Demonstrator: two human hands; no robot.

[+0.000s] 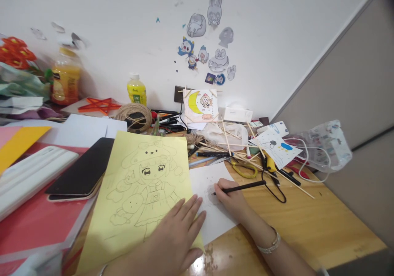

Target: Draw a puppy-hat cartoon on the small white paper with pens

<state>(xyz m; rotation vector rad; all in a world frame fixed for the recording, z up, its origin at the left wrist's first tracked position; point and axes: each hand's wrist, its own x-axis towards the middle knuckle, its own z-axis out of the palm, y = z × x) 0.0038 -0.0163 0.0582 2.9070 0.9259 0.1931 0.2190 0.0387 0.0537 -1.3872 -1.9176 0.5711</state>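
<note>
My left hand (178,235) lies flat with fingers spread on the lower right corner of a yellow sheet (144,185) that bears a pencil drawing of a cartoon girl. My right hand (230,198) is closed on a black pen (243,187). The pen's tip touches a white sheet (212,218) lying under and to the right of the yellow one, where a small grey smudge shows. A bracelet sits on my right wrist.
A black phone (83,171) and a white case (33,175) lie left on red paper. Sticks, markers, yellow-handled scissors (246,170), twine (134,116), bottles (136,89) and a plastic bag (323,144) crowd the back of the wooden table (323,222). Stickers dot the wall.
</note>
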